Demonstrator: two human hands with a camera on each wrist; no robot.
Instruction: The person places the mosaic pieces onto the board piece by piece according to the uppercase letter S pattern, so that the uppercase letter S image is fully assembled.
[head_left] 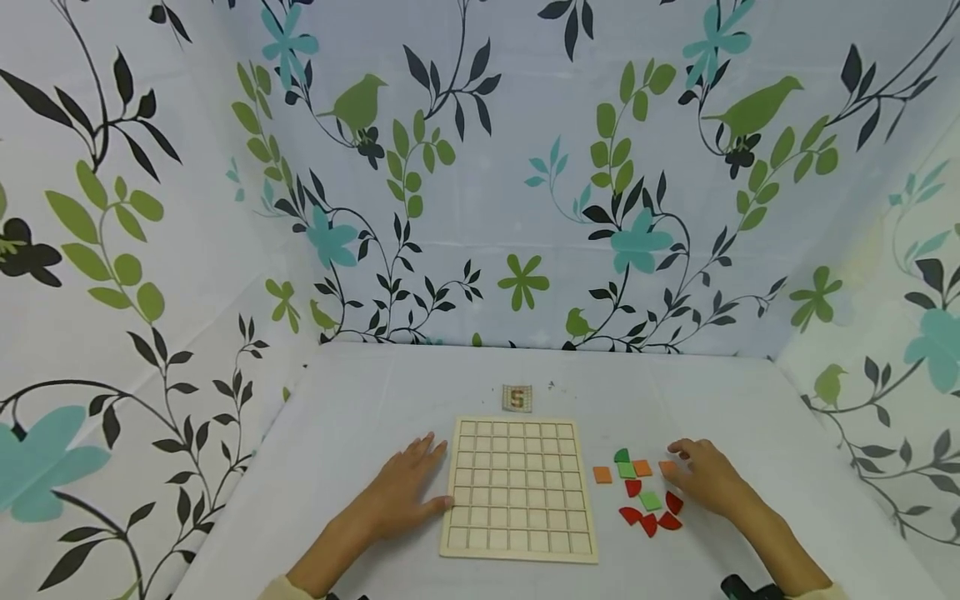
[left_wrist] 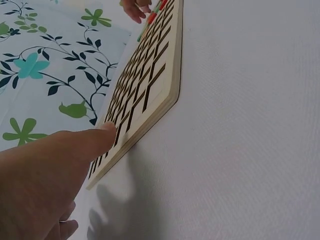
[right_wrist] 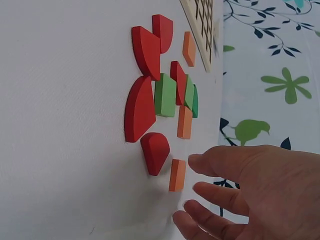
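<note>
On my right-wrist feed, the orange tile (right_wrist: pixel 177 175) nearest my right hand (head_left: pixel 705 475) rests on the white counter (head_left: pixel 675 383), just beside the thumb. That hand is released: thumb and fingers are apart, loosely bent, gripping nothing. Toward the board, I see the other pieces loosely clustered: two more orange squares (head_left: pixel 602 475), two light green squares (head_left: pixel 650 501), a darker green quarter-round (head_left: pixel 622 456) and five red wedges (head_left: pixel 670 521).

Left of them lies the pale wooden grid board (head_left: pixel 517 492), flat on the counter. My left hand (head_left: pixel 405 487) is beside its left edge, also released, fingers extended, thumb tip at the rim; I cannot tell whether it presses. Just beyond the board's far edge is a small square card (head_left: pixel 517 398) with a brown character. Behind everything hangs a white curtain (head_left: pixel 517 200) printed with leaves, flowers and green birds.
</note>
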